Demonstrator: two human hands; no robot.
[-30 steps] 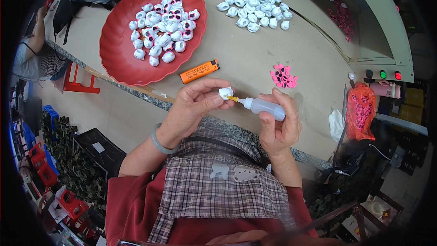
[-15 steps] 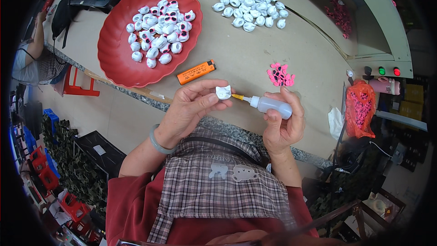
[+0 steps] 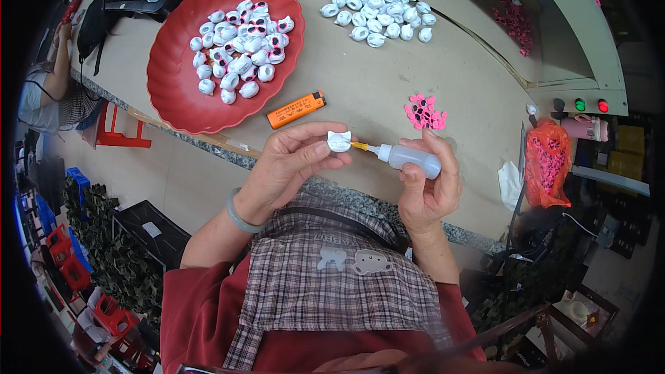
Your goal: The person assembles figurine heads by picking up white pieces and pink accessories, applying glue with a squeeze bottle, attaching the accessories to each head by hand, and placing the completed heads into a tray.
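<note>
Between the thumb and fingers of my left hand (image 3: 294, 156) is a small white cat-head-shaped piece (image 3: 339, 141), its eared edge up. My right hand (image 3: 433, 187) grips a translucent squeeze bottle (image 3: 413, 161), held nearly level. Its yellow needle tip (image 3: 359, 145) points left and meets the right side of the white piece; whether any liquid comes out is too small to tell. Beyond my left hand lies an orange lighter (image 3: 296, 109). A cluster of small pink and black pieces (image 3: 425, 111) sits on the table past the bottle.
A red scalloped dish (image 3: 166, 90) with white and pink-black pieces stands at the left. Many white pieces (image 3: 374, 0) are heaped at the back. On the right are a red plastic bag (image 3: 547, 166), a pink bottle (image 3: 585, 128) and a pale machine housing (image 3: 589, 41). Another person (image 3: 52, 90) is far left.
The whole view has shifted very slightly. Both hands keep nearly the same pose, with the needle tip still at the white piece.
</note>
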